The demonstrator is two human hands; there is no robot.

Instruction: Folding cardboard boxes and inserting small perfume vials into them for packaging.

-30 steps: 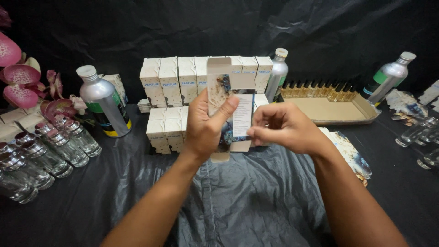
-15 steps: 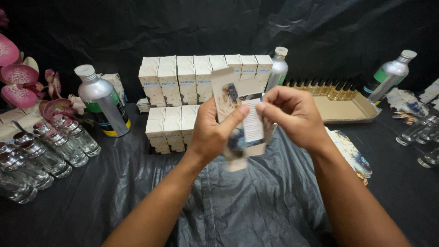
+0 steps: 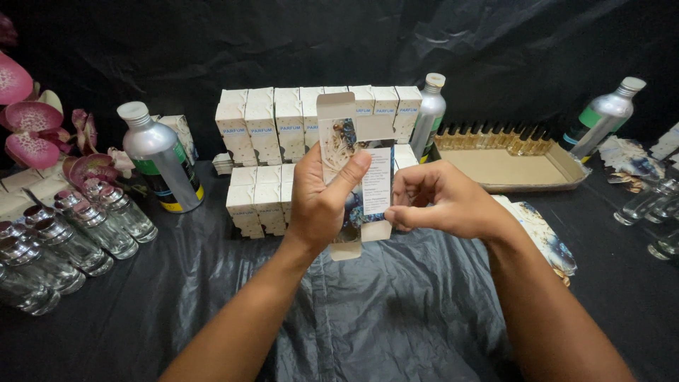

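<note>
Starting at the far left, pink flowers [image 3: 28, 117] sit by the edge of the table [image 3: 396, 311], which is covered in black plastic. Below them stand rows of small glass bottles [image 3: 71, 237] with shiny caps. Next comes a big silver bottle [image 3: 159, 159] with a green and yellow band.

Behind the hands, little white boxes [image 3: 283, 124] stand in a row, with more stacked in front.

The left hand [image 3: 322, 198] holds a small flat box [image 3: 353, 173] up in the middle, above the table. Its grip is closed on the box, with the thumb pressed on the front near the top. The box has a picture on it and a white panel, and its top flap and bottom flap are open.

The right hand [image 3: 442, 201] touches the right side of the same box. Its fingers are curled in and pinch the edge low down.

A tall silver bottle [image 3: 428, 117] stands behind. Then comes a brown tray [image 3: 566, 170] with tiny bottles along its back wall. Flat printed cards [image 3: 544, 233] lie just beside the right arm. Another silver bottle [image 3: 601, 117] with a green band leans at the far right, and more glass bottles [image 3: 654, 205] lie near the edge.
</note>
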